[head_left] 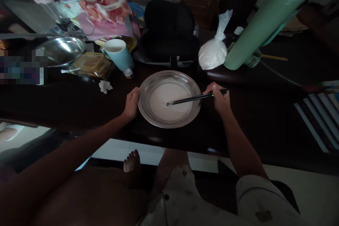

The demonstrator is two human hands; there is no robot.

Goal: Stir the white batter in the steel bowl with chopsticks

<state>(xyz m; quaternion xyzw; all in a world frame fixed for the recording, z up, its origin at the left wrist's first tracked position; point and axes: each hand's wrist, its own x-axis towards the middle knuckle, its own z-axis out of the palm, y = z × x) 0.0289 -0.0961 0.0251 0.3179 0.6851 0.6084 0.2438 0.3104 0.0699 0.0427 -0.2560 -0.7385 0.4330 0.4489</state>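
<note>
A wide metal bowl [143, 107] stands on the dark table in front of me, with a pale, milky-white mixture [161, 93] in it. My left hand [131, 102] grips the bowl's left rim, its fingers partly hidden behind the edge. In my right hand [219, 98] is a pair of black chopsticks [192, 98], held over the bowl's right rim. Their tips, coated with white, dip into the mixture near its middle.
Behind the bowl sit a black bag [169, 31], a tied bag of white powder [213, 54] and a tall green bottle [265, 26]. A blue mug [120, 56], crumpled tissue [105, 86] and another metal bowl [65, 51] are left. Books [319, 120] lie right.
</note>
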